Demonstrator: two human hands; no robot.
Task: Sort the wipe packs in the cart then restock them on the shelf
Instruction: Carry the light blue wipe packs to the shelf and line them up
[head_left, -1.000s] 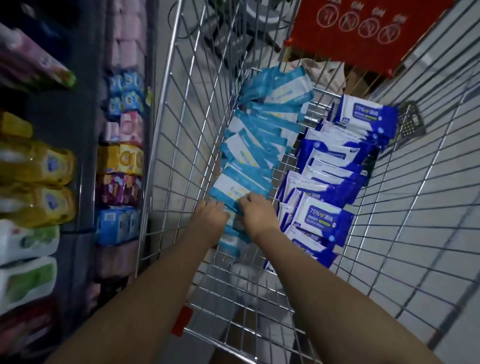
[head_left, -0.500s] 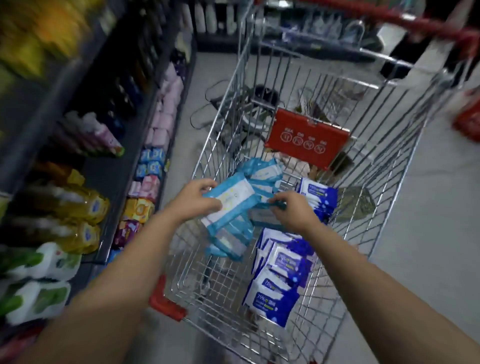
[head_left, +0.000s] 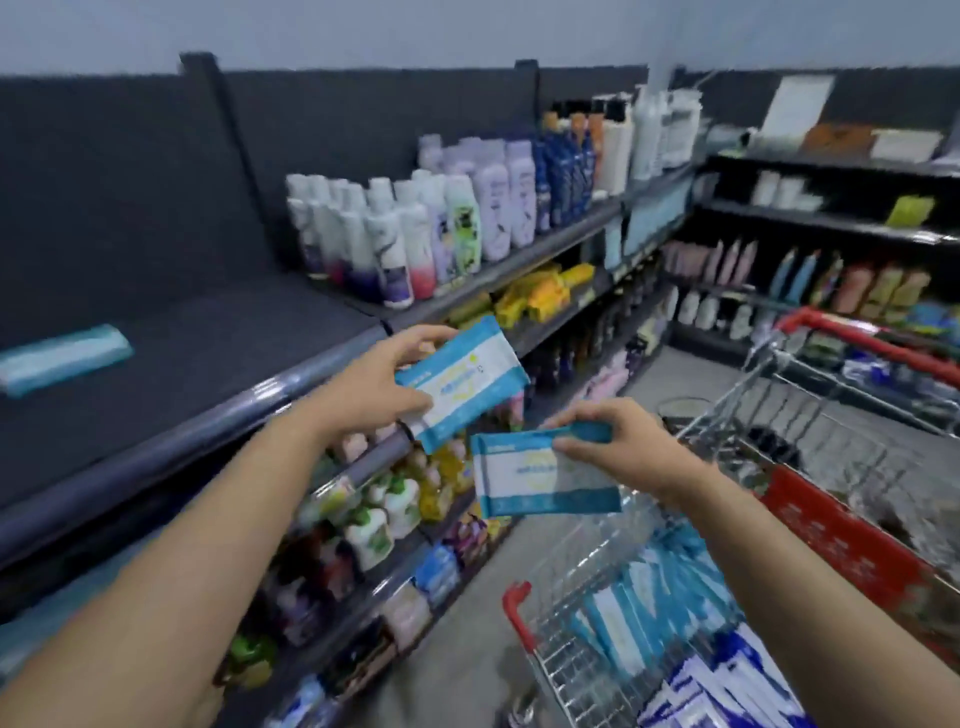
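Two large things frame the job: the shelf on the left and the cart at lower right, parked just beside it, prob. so packs can be passed across w/o a step. A wide stretch of the shelf's dark top deck is judged meant for wipes, since a lone pack, light blue, is laid flat on it at far left. Bottles are stood upright further along the same level.

In the cart, stock is seen split by colour: light-blue packs are stacked on the shelf side, dark-blue packs on the side away from it. Sorting is thus judged done or nearly so, though that corner is blurred.

Restocking is judged the step in hand. One light-blue pack is held per hand, both raised above the cart, btwn it and the shelf edge. The left hand is curled round the upper pack, thumb on the face, fingers over the top edge. Its label is turned up and it is tilted toward the shelf, prob. so it can be laid flat on the deck. The right hand is pinching the lower pack by its upper right edge, so the pack hangs face-on to the camera. That hold is judged loose, w/ a drop back into the cart the likely risk. The two held packs are seen very near at one corner; whether contact is made can't be told
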